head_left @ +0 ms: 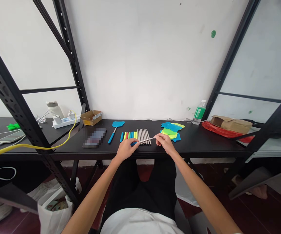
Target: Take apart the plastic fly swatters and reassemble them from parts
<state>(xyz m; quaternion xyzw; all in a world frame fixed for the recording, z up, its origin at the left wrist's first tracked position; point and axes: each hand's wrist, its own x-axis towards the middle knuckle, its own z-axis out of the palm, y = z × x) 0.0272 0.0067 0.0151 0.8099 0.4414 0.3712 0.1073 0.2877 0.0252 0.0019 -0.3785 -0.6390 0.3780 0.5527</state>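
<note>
My left hand (128,148) is closed round the blue handle of a thin metal rod (146,140), held level just above the table's front edge. The rod's other end is pinched in the fingers of my right hand (165,143). Behind my hands lies a row of silver metal rods (144,134). Left of them is a row of coloured handles (128,135) in blue, red, green and yellow. A fly swatter (116,129) with a blue head lies farther left. Blue and yellow-green swatter heads (171,130) are piled behind my right hand.
On the black table (198,143) are a blurred phone-like slab (95,137), an open cardboard box (91,117) and a water bottle (199,112). A yellow cable (67,139) crosses at left by a power strip (66,121). Black shelf posts (72,58) frame both sides.
</note>
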